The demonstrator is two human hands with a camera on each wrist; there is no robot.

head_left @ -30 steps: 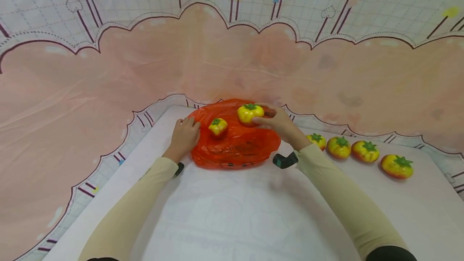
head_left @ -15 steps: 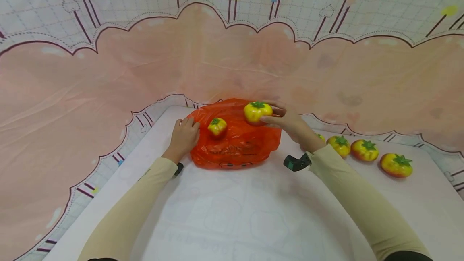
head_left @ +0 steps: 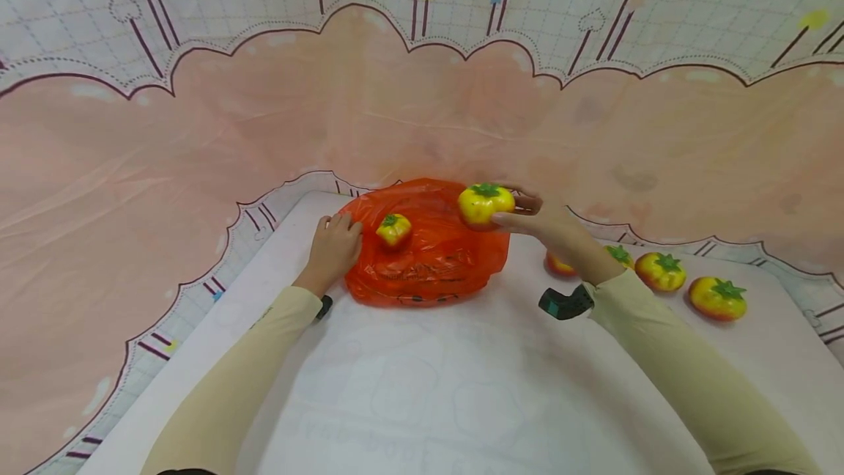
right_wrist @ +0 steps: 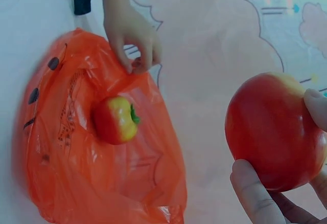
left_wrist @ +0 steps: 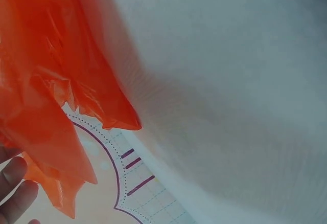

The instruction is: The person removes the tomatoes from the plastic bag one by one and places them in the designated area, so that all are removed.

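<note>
An orange-red plastic bag (head_left: 438, 273) lies on the white table. A small yellow-red persimmon (head_left: 394, 233) with green leaves rests on or in it; the thin plastic makes it hard to tell which. At the bag's left edge my left hand (head_left: 335, 251) pinches the plastic between thumb and fingers, as the right wrist view shows. My right hand (head_left: 554, 229) holds a bigger persimmon (head_left: 480, 208) at the bag's right side, fingers curved round its far side and thumb in front. In the right wrist view this persimmon (right_wrist: 273, 132) shows its red underside, apart from the bag.
A row of several persimmons (head_left: 717, 299) lies at the right of the white table (head_left: 422, 394), partly hidden behind my right forearm. A printed backdrop cloth (head_left: 395, 108) with candle drawings stands behind the table and continues along its left side.
My right hand has moved right with the persimmon, from over the bag to its right edge. My left hand and the small persimmon have kept their places.
</note>
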